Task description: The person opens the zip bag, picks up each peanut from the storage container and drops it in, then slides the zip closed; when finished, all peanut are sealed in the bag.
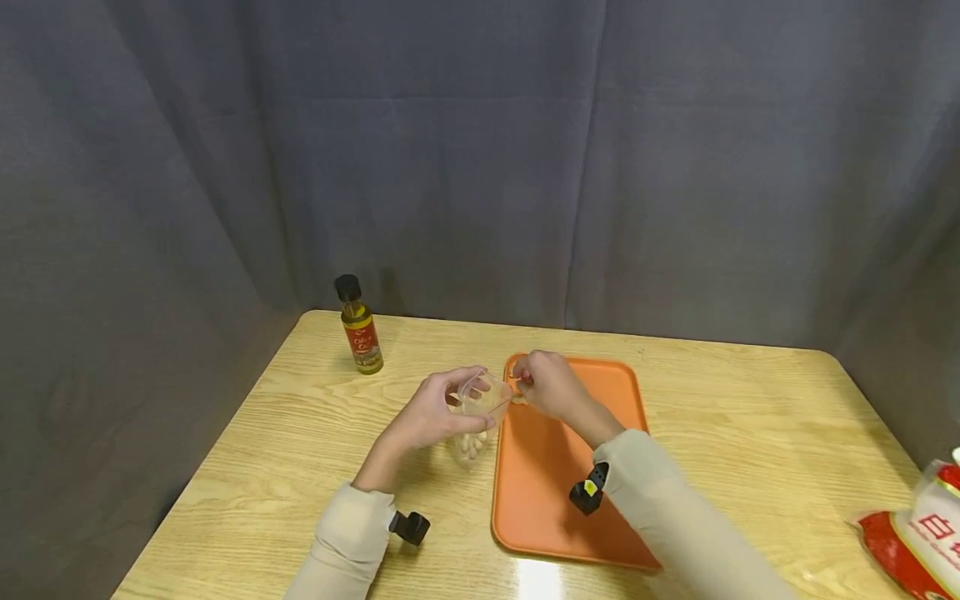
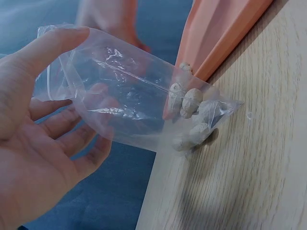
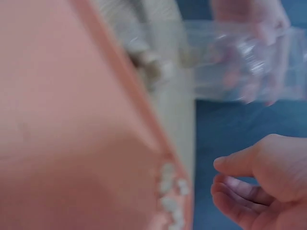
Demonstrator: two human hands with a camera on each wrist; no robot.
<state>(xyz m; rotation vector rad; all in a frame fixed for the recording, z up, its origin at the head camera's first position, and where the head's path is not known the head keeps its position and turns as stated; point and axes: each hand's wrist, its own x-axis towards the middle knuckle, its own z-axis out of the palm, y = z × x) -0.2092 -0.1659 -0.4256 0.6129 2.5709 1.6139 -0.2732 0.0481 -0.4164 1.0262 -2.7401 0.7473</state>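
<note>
My left hand (image 1: 438, 410) holds a clear plastic bag (image 2: 136, 91) by its upper part, thumb on one side and fingers on the other. Several peanuts in their shells (image 2: 192, 101) lie in the bottom of the bag, just beside the orange tray (image 1: 532, 500). Over the tray's far left corner is my right hand (image 1: 553, 387), close to the bag's mouth. Its fingers are loosely bent and the thumb stands a little apart from them, with nothing seen between (image 3: 261, 184). More peanuts (image 3: 170, 199) sit along the tray's corner, blurred in the right wrist view.
A dark-capped bottle of oil (image 1: 362, 333) stands at the table's back left. At the right edge lies a red and white printed bag (image 1: 930, 533), partly out of view. Grey curtains (image 1: 450, 167) close off the back and sides of the wooden table (image 1: 750, 433).
</note>
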